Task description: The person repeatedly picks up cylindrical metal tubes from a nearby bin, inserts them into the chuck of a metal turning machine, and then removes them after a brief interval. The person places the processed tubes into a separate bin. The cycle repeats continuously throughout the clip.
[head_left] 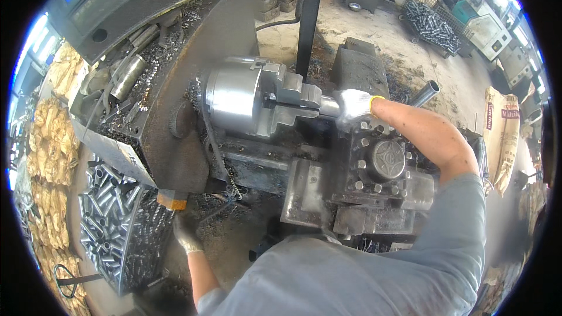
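Note:
My right hand (355, 107), in a white glove with a yellow cuff, is wrapped round the outer end of a short metal tube (329, 106). The tube's other end sits at the stepped jaws (297, 95) of a shiny lathe chuck (235, 95). Just right of that hand is the square tool post (387, 161) with several bolts round its top. My left hand (186, 233), in a dirty glove, is low beside the machine, just below an orange-faced block (171, 201) at the housing's corner. Its fingers are dark and blurred, so their grip does not show.
A bin of cut metal tubes (111, 222) stands at lower left beside stacked brown sacks (54, 134). Metal shavings and scrap lie on the machine's ledge (146, 82). One longer tube (425, 93) sticks up behind my right forearm. A basket of parts (430, 26) is farther back.

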`<state>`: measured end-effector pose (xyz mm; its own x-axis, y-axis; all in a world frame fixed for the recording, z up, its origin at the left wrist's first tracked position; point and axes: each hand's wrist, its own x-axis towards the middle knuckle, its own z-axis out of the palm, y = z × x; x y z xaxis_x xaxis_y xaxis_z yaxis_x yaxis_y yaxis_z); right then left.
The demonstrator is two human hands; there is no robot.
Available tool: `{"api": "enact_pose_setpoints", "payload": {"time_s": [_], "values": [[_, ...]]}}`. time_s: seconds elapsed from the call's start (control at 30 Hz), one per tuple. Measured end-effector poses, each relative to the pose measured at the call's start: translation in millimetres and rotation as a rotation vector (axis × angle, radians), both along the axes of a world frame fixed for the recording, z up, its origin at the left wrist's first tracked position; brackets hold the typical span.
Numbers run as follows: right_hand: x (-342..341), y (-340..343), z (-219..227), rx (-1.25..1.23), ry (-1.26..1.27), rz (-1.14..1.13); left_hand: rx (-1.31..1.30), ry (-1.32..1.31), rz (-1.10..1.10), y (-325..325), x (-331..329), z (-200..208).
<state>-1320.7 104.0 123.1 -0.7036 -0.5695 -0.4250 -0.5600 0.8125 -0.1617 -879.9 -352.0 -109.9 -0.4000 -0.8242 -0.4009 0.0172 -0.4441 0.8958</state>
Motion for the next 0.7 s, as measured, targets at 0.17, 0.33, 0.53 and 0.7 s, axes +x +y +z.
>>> {"api": "enact_pose_setpoints", "payload": {"time_s": [0.17,0.33,0.53,0.7], "values": [[-22,6,-24,-0.154,-0.127,0.003,-0.033,-0.047,0.068,-28,-11,9],[-27,4,-28,-0.164,-0.165,-0.002,0.359,0.158,-0.088,-45,-5,26],[-4,-12,0,-0.270,-0.056,-0.097,-0.200,0.011,-0.136,-43,-10,16],[99,35,71,-0.693,0.330,-0.397,-0.457,-0.209,0.009,-25,-11,46]]}}
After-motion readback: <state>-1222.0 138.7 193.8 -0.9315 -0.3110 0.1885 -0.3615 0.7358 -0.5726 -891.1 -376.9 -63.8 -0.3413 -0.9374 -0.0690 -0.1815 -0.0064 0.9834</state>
